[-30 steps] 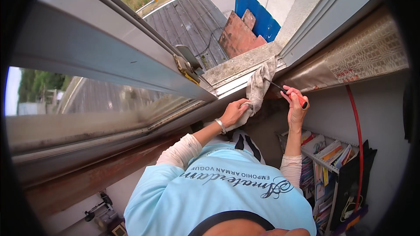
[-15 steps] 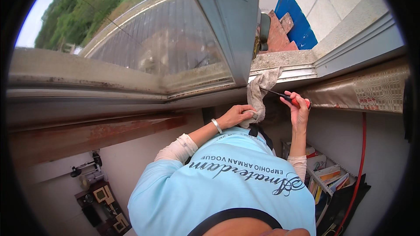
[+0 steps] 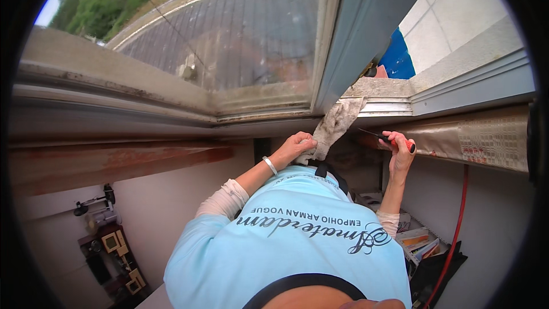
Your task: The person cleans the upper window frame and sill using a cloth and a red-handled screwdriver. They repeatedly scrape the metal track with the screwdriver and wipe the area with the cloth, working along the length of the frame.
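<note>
Pinched in my left hand is one end of a stained grey-white rag. The rag's other end lies up over the white window track. My right hand is wrapped round the red handle of a screwdriver, whose dark shaft points left toward the rag. Its tip is apart from the cloth by a small gap. Just above the rag stands the grey-blue frame of the sliding window, its lower corner close to the cloth.
A ledge with a shiny patterned cover runs to the right below the sill. Beneath it hang a red hose and a shelf with books. A reddish-brown board is at left. Outside, a blue panel leans near the wall.
The screwdriver has drawn back to the right, away from the rag. My left hand has shifted left with its end of the rag, which now slants. The view has turned slightly.
</note>
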